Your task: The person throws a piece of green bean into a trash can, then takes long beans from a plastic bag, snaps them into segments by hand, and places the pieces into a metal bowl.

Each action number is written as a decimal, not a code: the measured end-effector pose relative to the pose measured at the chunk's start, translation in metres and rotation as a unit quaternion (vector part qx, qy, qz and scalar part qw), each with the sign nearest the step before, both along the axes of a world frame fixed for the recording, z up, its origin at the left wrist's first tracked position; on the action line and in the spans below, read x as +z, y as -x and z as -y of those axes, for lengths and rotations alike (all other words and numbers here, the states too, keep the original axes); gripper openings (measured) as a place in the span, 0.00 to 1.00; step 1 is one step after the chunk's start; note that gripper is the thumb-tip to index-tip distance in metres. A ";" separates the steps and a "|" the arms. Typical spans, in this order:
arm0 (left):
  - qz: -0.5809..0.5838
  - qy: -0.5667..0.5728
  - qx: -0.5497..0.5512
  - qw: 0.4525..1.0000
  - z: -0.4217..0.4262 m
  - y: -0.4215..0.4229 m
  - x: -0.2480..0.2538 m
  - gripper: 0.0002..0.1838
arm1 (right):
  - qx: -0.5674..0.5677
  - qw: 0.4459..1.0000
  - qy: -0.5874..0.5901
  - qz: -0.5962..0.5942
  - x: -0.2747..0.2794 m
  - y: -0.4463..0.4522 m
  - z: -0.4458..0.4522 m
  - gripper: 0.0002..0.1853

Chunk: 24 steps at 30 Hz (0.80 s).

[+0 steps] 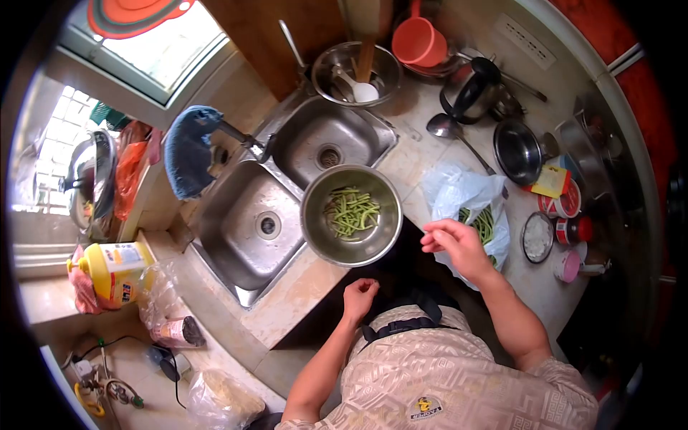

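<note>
Bowl (pixel 316 223), metal in appearance, stands upright at the near right corner of the sink (pixel 235 222); short green bean pieces (pixel 350 215) lie in a loose heap on its floor; plastic bag (pixel 446 180) with more beans (pixel 483 223) lies to the right of the sink, beyond the bowl; right hand (pixel 462 249) is released, fingers partly bent beside the bag, nothing visible in them; left hand (pixel 360 297) is closed loosely, nearer the wearer than the sink, contents if any cannot be told. Bowl is judged stiff and fairly light with so small a load, its wall slippery if wet; sound hold would be at opposite sides of the rim; bean pieces are judged light, firm and liable to snap if bent, best pinched at mid-length; bag is thin and slack, best taken by its gathered upper edge.
</note>
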<state>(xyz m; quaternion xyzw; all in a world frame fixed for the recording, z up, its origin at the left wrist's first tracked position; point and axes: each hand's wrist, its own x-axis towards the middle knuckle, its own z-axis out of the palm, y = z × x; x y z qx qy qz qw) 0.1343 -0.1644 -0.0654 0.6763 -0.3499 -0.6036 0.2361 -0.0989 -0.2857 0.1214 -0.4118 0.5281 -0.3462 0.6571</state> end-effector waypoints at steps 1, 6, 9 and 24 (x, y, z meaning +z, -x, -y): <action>0.022 0.013 -0.025 0.999 0.001 0.006 -0.013 0.16 | -0.018 1.000 0.004 -0.003 0.001 0.014 -0.007 0.12; 0.105 0.027 -0.028 0.994 0.005 0.024 -0.042 0.22 | -0.136 0.988 0.036 -0.062 0.004 0.076 -0.026 0.11; 0.009 0.031 -0.092 0.995 0.002 0.020 -0.039 0.21 | -0.192 0.973 0.069 -0.111 -0.011 0.099 -0.030 0.11; -0.096 0.348 -0.391 0.846 0.091 0.128 0.133 0.12 | 0.170 0.834 0.095 -0.516 -0.051 0.119 -0.047 0.13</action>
